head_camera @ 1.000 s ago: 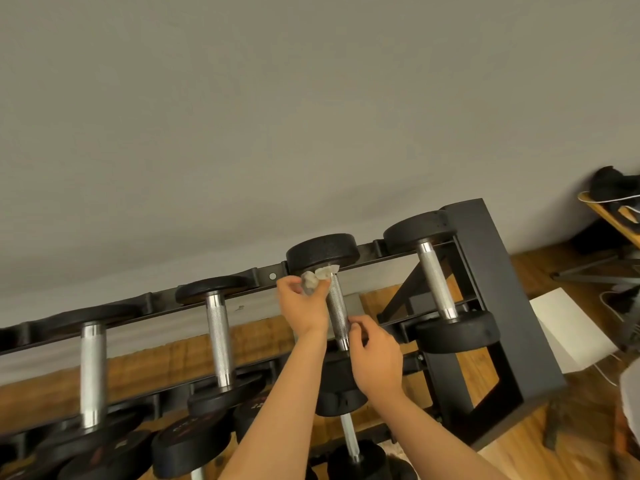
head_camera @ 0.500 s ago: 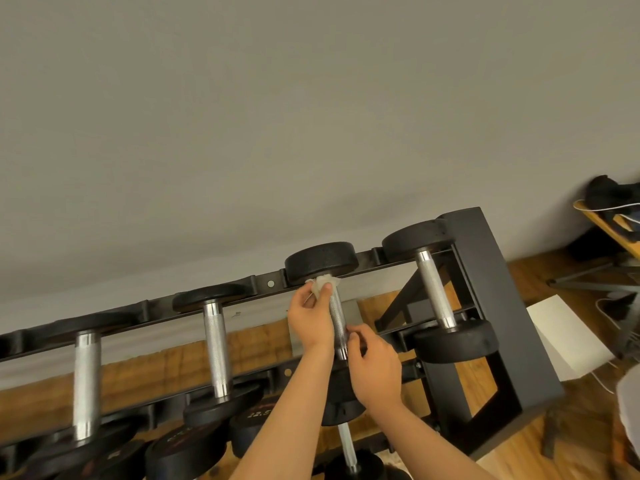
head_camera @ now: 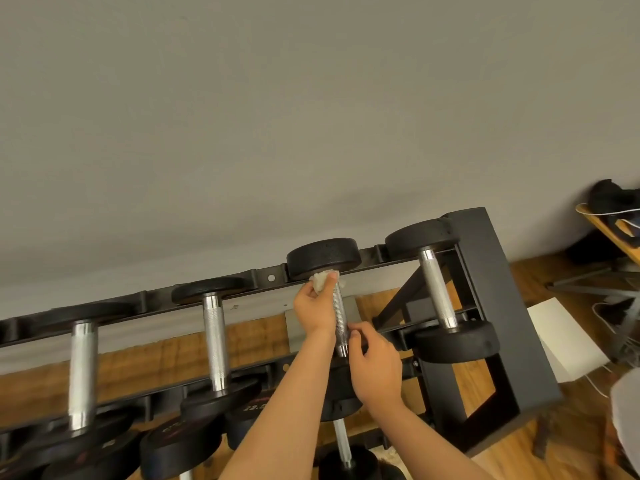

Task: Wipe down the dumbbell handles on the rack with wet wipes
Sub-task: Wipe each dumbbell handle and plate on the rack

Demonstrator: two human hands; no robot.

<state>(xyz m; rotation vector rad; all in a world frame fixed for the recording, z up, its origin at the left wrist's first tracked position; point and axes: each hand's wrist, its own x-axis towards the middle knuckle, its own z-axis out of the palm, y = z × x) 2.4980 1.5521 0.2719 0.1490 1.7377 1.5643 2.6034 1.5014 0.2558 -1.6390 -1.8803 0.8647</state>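
The left hand point(head_camera: 313, 308) pinches the soft wet wipe point(head_camera: 320, 280) on the hard handle point(head_camera: 341, 318) by the rack's point(head_camera: 485, 271) back rail. The right hand point(head_camera: 375, 365) pinches the handle's front end; the dumbbell point(head_camera: 322, 256) looks heavy.

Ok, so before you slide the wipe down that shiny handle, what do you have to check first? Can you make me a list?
1. Wet wipe held by the left hand: ok, pinched under the thumb.
2. Wipe against the handle: ok, at its top, just below the far weight head.
3. Right hand steadying the dumbbell: ok, its fingers pinch the handle's lower end.
4. Way down the handle free: not ok, the right fingers sit at the bottom.
5. Dumbbell seated on the rack: cannot tell, the arms hide the near end.
6. Wipe wet enough: cannot tell.
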